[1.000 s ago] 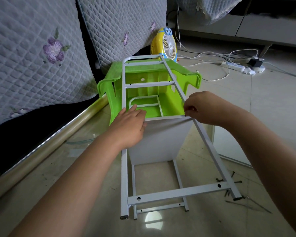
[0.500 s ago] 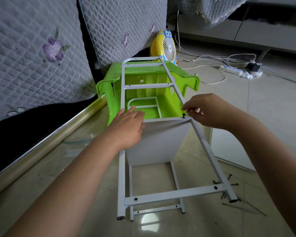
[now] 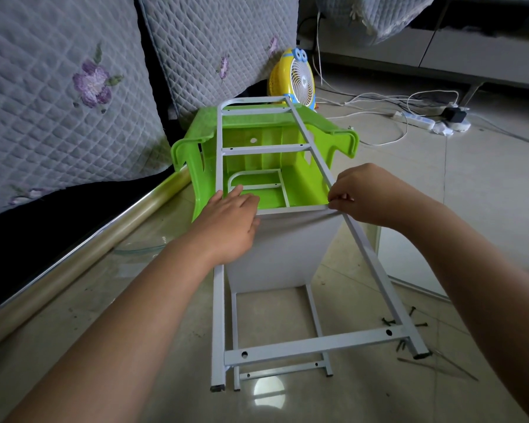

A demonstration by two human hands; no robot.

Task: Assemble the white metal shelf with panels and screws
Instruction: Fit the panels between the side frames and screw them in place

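Shelf frame [image 3: 315, 343] lies tilted at frame centre, its far end propped on a green plastic stool [image 3: 266, 141] at twelve o'clock, with a white panel [image 3: 284, 248] standing between the side rails. At nine o'clock of the panel the left hand [image 3: 229, 221] rests on the left rail with fingers spread and relaxed, while at three o'clock the right hand [image 3: 376, 193] pinches something small at the right rail, probably a screw, though it is hidden. Doing this step well likely means pressing the panel steady, aligning hole with hole, and starting the thread straight; spare screws [image 3: 400, 325] lie on the floor at five o'clock.

Open gaps between frame rungs [image 3: 263, 149] — green stool [image 3: 196, 166] blocks below.
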